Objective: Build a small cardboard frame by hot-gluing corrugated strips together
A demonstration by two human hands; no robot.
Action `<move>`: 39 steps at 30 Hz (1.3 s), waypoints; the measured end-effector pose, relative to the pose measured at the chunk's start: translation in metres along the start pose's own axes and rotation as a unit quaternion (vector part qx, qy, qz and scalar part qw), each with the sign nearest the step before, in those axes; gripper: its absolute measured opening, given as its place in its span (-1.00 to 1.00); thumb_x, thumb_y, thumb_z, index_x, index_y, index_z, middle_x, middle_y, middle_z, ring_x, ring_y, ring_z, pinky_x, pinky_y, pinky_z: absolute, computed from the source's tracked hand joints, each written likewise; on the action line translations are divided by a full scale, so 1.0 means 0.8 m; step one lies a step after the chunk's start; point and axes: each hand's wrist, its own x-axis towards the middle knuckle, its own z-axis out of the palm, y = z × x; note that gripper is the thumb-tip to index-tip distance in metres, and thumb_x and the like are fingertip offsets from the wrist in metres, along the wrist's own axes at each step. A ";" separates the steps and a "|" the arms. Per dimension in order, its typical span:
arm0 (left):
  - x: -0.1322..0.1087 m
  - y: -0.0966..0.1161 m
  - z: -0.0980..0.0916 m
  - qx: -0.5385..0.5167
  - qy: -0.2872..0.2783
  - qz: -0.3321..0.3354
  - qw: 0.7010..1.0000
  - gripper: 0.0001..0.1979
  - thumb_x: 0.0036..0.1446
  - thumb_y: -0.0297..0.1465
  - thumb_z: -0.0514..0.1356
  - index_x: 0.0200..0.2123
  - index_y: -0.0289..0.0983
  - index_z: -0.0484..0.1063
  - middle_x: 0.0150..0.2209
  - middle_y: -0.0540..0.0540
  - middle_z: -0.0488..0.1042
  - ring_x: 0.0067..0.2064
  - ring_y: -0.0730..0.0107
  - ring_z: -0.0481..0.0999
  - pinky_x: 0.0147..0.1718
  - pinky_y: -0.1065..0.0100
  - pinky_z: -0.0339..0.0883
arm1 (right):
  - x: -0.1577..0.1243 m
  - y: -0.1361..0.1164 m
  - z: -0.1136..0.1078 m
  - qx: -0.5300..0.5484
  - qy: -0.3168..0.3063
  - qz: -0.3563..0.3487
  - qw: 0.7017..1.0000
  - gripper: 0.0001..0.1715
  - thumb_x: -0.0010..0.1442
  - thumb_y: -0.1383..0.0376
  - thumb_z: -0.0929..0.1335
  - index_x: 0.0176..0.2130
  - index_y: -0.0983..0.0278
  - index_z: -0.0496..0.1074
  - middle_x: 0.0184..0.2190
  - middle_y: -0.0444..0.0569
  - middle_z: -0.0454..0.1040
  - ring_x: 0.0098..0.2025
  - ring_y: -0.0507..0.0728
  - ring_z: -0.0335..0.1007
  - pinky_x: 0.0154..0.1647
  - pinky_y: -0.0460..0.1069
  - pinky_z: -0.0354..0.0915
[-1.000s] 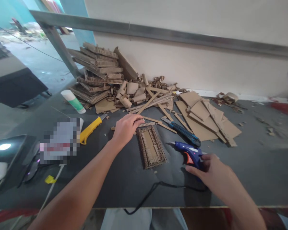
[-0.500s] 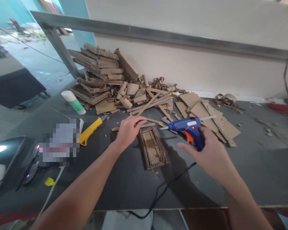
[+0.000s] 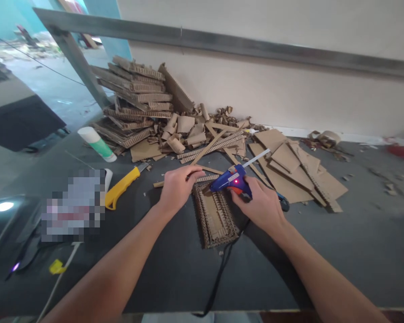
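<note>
A small rectangular tray (image 3: 234, 224) of corrugated cardboard lies on the dark tabletop, its ridged walls built up around a flat base. My right hand (image 3: 261, 204) is closed around a blue hot glue gun (image 3: 230, 178). Its red light is lit and a clear glue stick juts from the rear. The nozzle points down over the tray's far end. Beside the far left corner, my left hand (image 3: 178, 188) is closed with thumb and fingertips together; whatever they pinch is hidden. A corrugated strip (image 3: 207, 178) lies just behind the tray.
A yellow utility knife (image 3: 123, 187), a white-and-green tube (image 3: 97, 143) and a blurred-out object (image 3: 76, 206) lie to the left. Stacked corrugated slabs (image 3: 138, 96), paper scraps (image 3: 188, 128) and flat cardboard pieces (image 3: 299, 166) line the back. The black cord (image 3: 218, 273) crosses the front edge.
My right hand has brought the glue gun left and down, from beside the tray to over its far end, tilting the nozzle downward. My left hand has stayed by the tray's corner.
</note>
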 end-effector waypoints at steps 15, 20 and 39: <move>0.002 0.002 0.001 0.005 -0.006 -0.006 1.000 -0.90 0.24 -0.37 0.27 -0.24 -0.24 0.59 -0.25 -0.08 0.68 -0.35 0.37 0.63 -0.40 0.44 0.49 | -0.003 0.011 -0.004 0.024 0.013 -0.034 0.999 -0.59 0.35 0.14 0.27 0.02 0.37 0.43 -0.22 0.16 0.59 -0.31 0.21 0.56 -0.39 0.03 0.42; 0.003 0.007 0.000 0.005 -0.017 0.012 1.000 -0.86 0.27 -0.31 0.25 -0.24 -0.24 0.57 -0.28 -0.08 0.65 -0.35 0.39 0.59 -0.40 0.43 0.47 | -0.003 0.012 -0.005 0.044 0.009 -0.049 0.998 -0.61 0.35 0.18 0.28 0.04 0.37 0.43 -0.18 0.18 0.60 -0.26 0.23 0.58 -0.35 0.04 0.45; -0.002 -0.004 0.006 0.004 -0.048 0.044 0.998 -0.88 0.28 -0.32 0.24 -0.22 -0.23 0.55 -0.25 -0.06 0.61 -0.34 0.44 0.54 -0.40 0.44 0.38 | -0.004 0.012 -0.014 -0.032 0.038 -0.090 0.995 -0.59 0.40 0.19 0.24 0.01 0.45 0.43 -0.29 0.15 0.57 -0.37 0.20 0.54 -0.53 0.00 0.33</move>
